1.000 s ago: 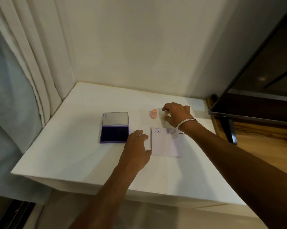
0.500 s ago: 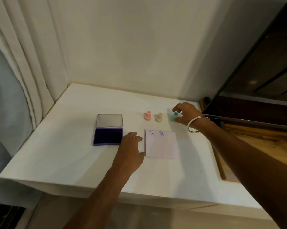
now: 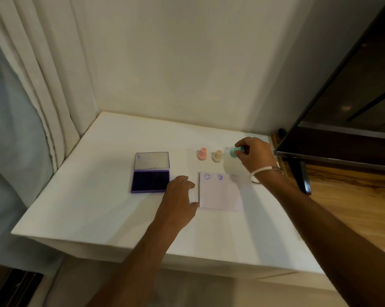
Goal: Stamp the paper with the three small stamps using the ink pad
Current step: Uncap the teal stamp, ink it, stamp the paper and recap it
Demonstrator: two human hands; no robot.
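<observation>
A pale paper (image 3: 220, 196) lies on the white table (image 3: 98, 207), with a smiley print and a solid purple print along its top edge. My left hand (image 3: 178, 202) rests flat beside the paper's left edge, thumb touching it. A purple ink pad (image 3: 150, 180) lies open left of that hand, lid tipped back. Behind the paper stand a pink stamp (image 3: 202, 154) and a yellow stamp (image 3: 217, 156). My right hand (image 3: 254, 155) pinches the teal stamp (image 3: 233, 152), tilted on its side and lifted off the table, right of the yellow one.
White curtains (image 3: 43, 96) hang at the left and a plain wall rises behind the table. A dark screen on a stand (image 3: 342, 129) sits at the right over a wooden surface (image 3: 353, 207), close to my right wrist.
My right hand left the yellow stamp standing, moved right, closed on the teal stamp and tipped it up off the table. The left hand stayed by the paper.
</observation>
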